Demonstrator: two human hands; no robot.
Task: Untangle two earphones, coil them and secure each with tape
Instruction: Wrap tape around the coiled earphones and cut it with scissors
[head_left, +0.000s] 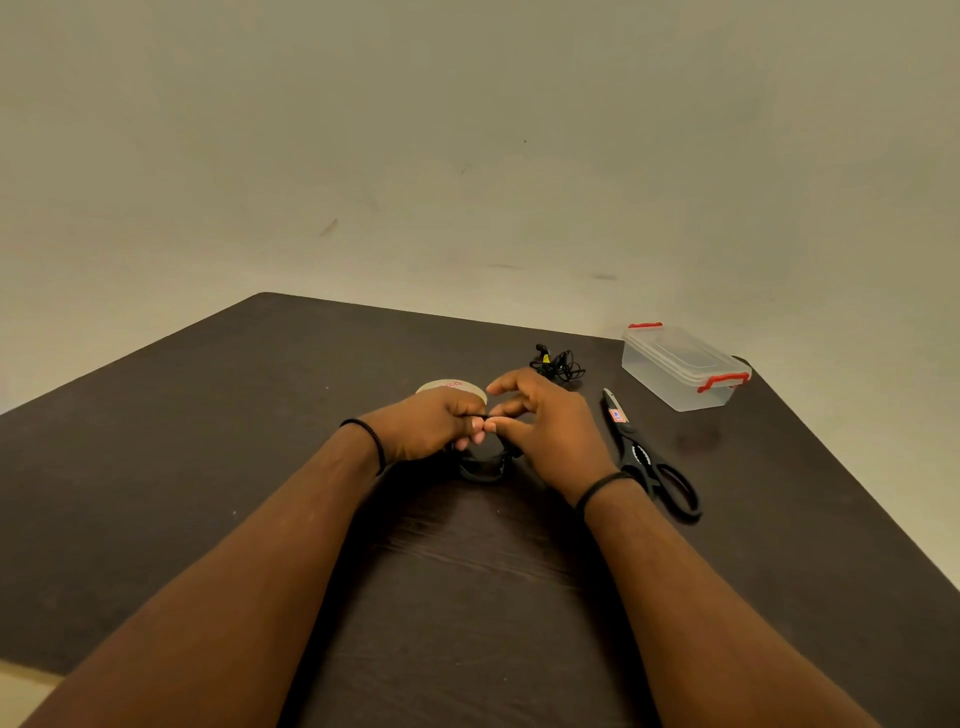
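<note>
Both hands pinch one dark coil (483, 467) of earphone cord just above the table (208, 441): the left hand (434, 423) has its fingers curled round the coil's upper left, and the right hand (540, 421) nips a short dark strand between thumb and forefinger right against the left fingertips, its other fingers lifted and spread. Whether that strand is loose cord end or tape cannot be told. The coil's lower loop hangs below and between the two hands, near the table top and roughly centred before the person. Just behind the left hand, partly hidden by it, lies the tape roll (451, 387), flat on its side. The second earphone (557, 364) sits as a loose tangle beyond the right hand, toward the far table edge. The scissors (644, 457) lie just right of the right hand, blades pointing away and handles toward the person, so the right hand is much the nearer to them. A clear box (680, 366) with red clips stands further right. Judging by this, the first coil is being closed or bound, while the second is not yet coiled
</note>
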